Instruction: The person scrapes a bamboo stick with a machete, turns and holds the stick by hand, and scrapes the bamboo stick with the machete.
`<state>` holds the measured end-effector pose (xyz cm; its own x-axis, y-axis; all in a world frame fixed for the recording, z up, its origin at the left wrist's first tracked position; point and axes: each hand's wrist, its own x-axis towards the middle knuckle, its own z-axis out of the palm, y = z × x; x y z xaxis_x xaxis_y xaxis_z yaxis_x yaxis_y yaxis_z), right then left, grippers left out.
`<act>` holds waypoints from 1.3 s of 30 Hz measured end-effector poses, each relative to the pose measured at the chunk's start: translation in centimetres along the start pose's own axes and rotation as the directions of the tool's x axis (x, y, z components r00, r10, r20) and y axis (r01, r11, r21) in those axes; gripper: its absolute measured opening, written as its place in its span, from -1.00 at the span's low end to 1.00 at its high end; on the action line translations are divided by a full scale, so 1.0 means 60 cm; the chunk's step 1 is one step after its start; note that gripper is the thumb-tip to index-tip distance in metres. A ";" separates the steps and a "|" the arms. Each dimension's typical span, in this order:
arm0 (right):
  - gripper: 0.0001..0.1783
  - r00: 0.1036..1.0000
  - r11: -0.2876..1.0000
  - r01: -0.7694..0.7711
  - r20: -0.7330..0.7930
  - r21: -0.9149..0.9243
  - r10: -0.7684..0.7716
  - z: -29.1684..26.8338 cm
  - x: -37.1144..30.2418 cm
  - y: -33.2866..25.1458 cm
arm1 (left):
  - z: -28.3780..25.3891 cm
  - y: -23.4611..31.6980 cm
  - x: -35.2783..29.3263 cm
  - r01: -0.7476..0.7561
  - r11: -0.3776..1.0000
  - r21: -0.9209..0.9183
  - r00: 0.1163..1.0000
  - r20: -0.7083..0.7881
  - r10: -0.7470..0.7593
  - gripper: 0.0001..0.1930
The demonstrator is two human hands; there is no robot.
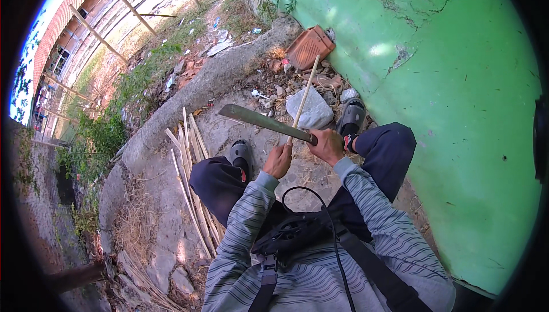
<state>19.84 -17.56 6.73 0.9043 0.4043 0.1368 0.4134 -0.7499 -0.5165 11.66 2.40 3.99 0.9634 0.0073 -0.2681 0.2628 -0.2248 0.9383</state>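
My right hand [327, 146] is closed round the handle of a machete [257, 119], whose broad dark blade points to the left. My left hand [278, 161] grips the near end of a thin bamboo strip [306, 96], which slants away from me to the upper right. Blade and strip cross just beyond my hands; whether they touch I cannot tell. Under the strip's middle lies a pale stone block [310, 108] on the ground, between my feet. A bundle of split bamboo strips [194, 183] rests on the ground beside my left knee.
A green wall [457, 112] rises close on my right. Against it leans an orange clay roof tile [309, 48], with rubble about it. A low concrete kerb [189, 92] curves across the left, with green plants [97, 134] beyond. A black cable [311, 190] loops before my waist.
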 end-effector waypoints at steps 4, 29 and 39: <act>-0.75 0.999 0.993 -0.046 -0.012 0.111 0.048 0.010 -0.002 -0.002 | -0.002 0.019 -0.013 0.088 0.985 -0.147 0.996 0.034 -0.084 -0.51; -0.78 1.000 0.993 -0.014 -0.011 0.113 0.015 0.026 -0.039 -0.008 | -0.021 0.064 -0.046 0.488 0.632 -0.603 0.865 0.429 -0.259 -0.51; -0.79 0.993 0.979 -0.065 -0.087 0.195 0.083 0.030 -0.042 0.002 | -0.007 0.052 -0.034 0.487 0.671 -0.559 0.865 0.413 -0.284 -0.53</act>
<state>17.40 -17.72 4.80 0.9413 0.2937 0.1665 0.3254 -0.6580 -0.6791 10.55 2.12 7.57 0.7367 -0.3327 -0.5887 0.6757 0.3976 0.6208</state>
